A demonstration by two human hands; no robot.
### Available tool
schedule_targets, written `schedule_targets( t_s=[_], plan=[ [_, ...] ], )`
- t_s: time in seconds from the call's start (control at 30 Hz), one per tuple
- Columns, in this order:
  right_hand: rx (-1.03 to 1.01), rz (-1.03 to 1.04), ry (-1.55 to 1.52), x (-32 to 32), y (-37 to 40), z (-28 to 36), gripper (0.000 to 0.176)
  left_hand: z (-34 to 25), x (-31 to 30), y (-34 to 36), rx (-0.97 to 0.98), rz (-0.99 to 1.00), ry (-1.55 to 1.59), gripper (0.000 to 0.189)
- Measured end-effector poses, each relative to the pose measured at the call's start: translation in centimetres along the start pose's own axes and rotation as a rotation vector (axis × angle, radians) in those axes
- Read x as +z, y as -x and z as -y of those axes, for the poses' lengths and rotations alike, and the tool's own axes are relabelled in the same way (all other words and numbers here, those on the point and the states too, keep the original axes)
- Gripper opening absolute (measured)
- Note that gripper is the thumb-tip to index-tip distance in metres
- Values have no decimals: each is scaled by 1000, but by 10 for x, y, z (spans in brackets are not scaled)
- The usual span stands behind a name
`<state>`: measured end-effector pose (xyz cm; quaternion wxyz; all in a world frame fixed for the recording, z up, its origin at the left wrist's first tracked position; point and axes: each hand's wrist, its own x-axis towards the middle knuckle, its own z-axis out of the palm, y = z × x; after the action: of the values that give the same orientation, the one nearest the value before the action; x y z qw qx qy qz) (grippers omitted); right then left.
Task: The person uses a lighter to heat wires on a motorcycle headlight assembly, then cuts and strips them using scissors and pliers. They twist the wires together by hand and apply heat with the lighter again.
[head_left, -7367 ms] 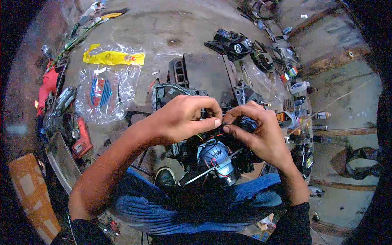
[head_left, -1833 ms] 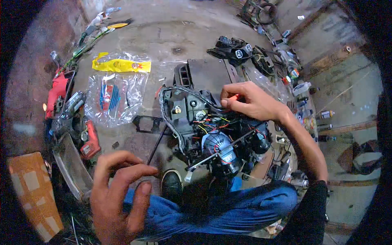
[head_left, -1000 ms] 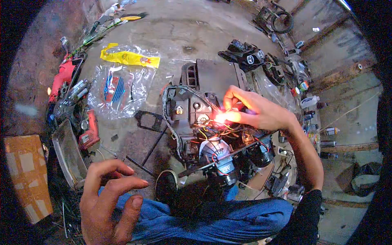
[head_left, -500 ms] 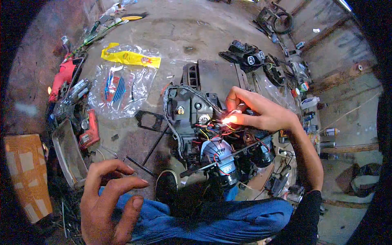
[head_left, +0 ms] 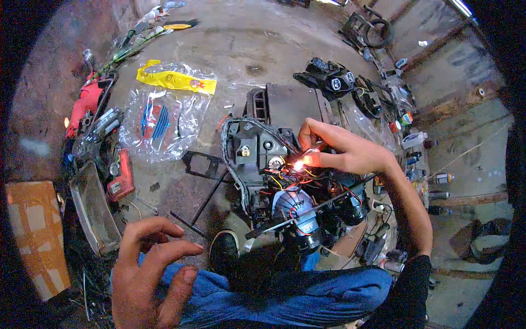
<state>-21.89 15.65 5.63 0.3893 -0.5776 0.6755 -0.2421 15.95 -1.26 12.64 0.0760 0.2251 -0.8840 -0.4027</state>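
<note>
My right hand (head_left: 345, 151) is closed, thumb and fingers pinching what looks like a small reddish lighter (head_left: 313, 149). A bright flame-like glow (head_left: 298, 164) shows at its tip, right by the coloured wires (head_left: 279, 179). Those wires run over the back of a black headlight housing (head_left: 253, 140). Silver-grey round units with black ends, such as the lamp unit (head_left: 293, 204), sit on its near side. Over my lap, my left hand (head_left: 153, 268) is open, fingers bent and apart, holding nothing. The lighter's body is mostly hidden by my fingers.
A red drill (head_left: 121, 175) and a clear plastic bag (head_left: 159, 123) with a yellow strip lie left. A T-shaped bar (head_left: 200, 211) and black frame (head_left: 203, 163) are near the housing. Another headlight part (head_left: 334, 81) lies back right; bottles (head_left: 415, 140) line the right wall.
My right hand and the glow have shifted slightly left. My left hand has moved a little to the right, still open. The housing appears slightly shifted in view.
</note>
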Motion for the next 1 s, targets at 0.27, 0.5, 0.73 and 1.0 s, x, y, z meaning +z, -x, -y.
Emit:
schedule_targets(
  t_s=[0.27,0.5,0.73,1.0],
  plan=[
    [-20,-17,2,2,-3,-3,36,2,2,1,84,-52,-69,27],
    [24,-3,-3,3,-6,-5,35,2,-2,3,8,19,-17,26],
    [78,32,-69,-3,-2,-2,31,4,-5,3,9,41,-24,27],
    [129,-166,25,-29,35,8,37,9,-1,2,79,-12,-53,26]
  ],
)
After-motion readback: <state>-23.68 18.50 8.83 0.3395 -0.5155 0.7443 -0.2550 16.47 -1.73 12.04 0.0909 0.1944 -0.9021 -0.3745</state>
